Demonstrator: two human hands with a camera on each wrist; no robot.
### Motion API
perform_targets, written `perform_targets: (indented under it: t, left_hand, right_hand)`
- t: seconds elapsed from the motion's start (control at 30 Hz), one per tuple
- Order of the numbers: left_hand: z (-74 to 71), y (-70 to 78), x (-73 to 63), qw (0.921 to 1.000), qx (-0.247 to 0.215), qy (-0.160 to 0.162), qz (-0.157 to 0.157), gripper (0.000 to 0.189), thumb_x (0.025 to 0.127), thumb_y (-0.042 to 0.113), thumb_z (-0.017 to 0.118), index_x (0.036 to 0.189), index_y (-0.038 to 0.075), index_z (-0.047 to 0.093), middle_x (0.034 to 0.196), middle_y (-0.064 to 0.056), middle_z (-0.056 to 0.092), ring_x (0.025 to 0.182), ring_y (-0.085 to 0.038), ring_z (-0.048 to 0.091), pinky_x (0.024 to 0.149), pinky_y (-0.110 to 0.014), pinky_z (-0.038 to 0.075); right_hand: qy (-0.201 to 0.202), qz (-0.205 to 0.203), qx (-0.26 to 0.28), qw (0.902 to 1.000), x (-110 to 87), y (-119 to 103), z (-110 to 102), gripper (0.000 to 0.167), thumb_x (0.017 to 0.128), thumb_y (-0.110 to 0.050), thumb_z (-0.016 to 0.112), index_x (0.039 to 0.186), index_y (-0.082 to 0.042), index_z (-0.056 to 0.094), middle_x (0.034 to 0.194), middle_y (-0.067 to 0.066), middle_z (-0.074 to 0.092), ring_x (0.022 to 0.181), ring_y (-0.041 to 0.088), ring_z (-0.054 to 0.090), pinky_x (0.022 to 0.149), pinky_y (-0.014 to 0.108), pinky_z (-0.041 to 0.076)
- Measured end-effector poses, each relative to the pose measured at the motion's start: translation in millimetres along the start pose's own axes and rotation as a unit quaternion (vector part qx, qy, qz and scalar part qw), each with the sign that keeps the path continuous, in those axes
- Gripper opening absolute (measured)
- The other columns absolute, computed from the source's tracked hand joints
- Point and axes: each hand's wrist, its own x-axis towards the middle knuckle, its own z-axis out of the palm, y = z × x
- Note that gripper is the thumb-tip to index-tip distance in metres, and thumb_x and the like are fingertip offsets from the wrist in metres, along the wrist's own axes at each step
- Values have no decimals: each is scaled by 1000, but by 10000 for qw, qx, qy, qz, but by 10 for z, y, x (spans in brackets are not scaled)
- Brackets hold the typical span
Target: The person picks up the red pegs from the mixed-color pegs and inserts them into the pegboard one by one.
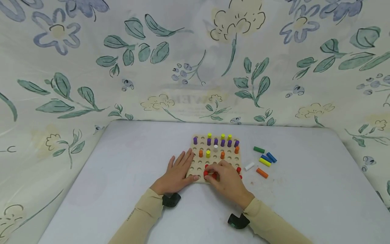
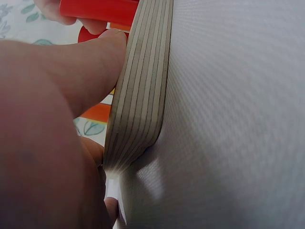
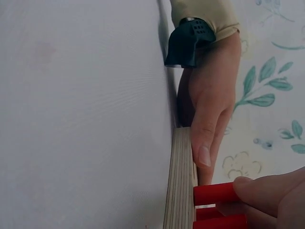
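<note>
A wooden pegboard with rows of round holes lies on the table. My left hand rests on its left side, fingers spread and thumb on the front left corner. With thumb and fingertips, my right hand pinches the top of a red peg at the front row; the peg stands upright, its foot at the board's surface. Other red pegs stand nearby, some partly hidden by the right hand. Farther back are purple pegs, yellow pegs, orange pegs and a white peg.
Right of the board, loose pegs lie on the white table: a green peg, blue pegs, a yellow peg, a white peg and an orange peg. Flower-patterned cloth hangs behind.
</note>
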Motion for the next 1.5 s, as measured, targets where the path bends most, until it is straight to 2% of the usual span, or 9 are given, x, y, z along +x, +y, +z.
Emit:
perform_targets:
  t: [0.17,0.5,0.83,1.07,1.3,1.5]
  left_hand:
    - [-2,6,-5,10000,-25,11,22,86,102,47,53,160,0,11,169,-13,2,154,-36,-2,117,-63,-5]
    - [-8,4,-6,10000,-68,-11,-14,86,102,48,52,161,1,10,169,-12,0,154,-35,-3,117,-62,-6]
    - [-13,14,-1,9999,-104,-12,-3,86,102,48,52,161,1,11,169,-12,1,154,-36,-3,117,-62,-5]
    - [-8,7,5,9999,-106,-20,-7,86,102,48,52,161,1,11,169,-12,1,154,-36,-3,117,-62,-5]
    - [0,0,11,10000,-99,1,3,86,102,48,52,160,1,11,169,-12,1,154,-36,-2,117,-62,-6]
    - [5,-12,6,10000,-69,13,30,86,102,49,52,161,1,11,169,-12,1,154,-36,-2,117,-63,-5]
  right_hand:
    - [-54,105,-21,9999,5,7,-13,21,85,-22,83,105,-15,76,85,-6,57,77,9,47,62,21,45]
    - [-89,50,-63,9999,4,1,-7,19,85,-21,83,101,-15,76,82,-6,56,75,9,46,61,21,44]
    - [-174,-66,-556,9983,7,26,21,23,85,-24,83,106,-15,78,85,-4,61,79,11,49,63,21,46]
    - [-271,-4,-632,9976,3,24,22,23,86,-25,83,106,-15,77,87,-3,61,81,11,49,66,21,48]
    - [-187,-101,-555,9982,-1,22,10,26,84,-22,84,107,-13,77,87,-5,61,84,11,50,68,21,49]
    - [46,-290,-419,9987,-25,18,-47,24,84,-19,85,105,-14,76,85,-8,62,85,9,48,68,21,49]
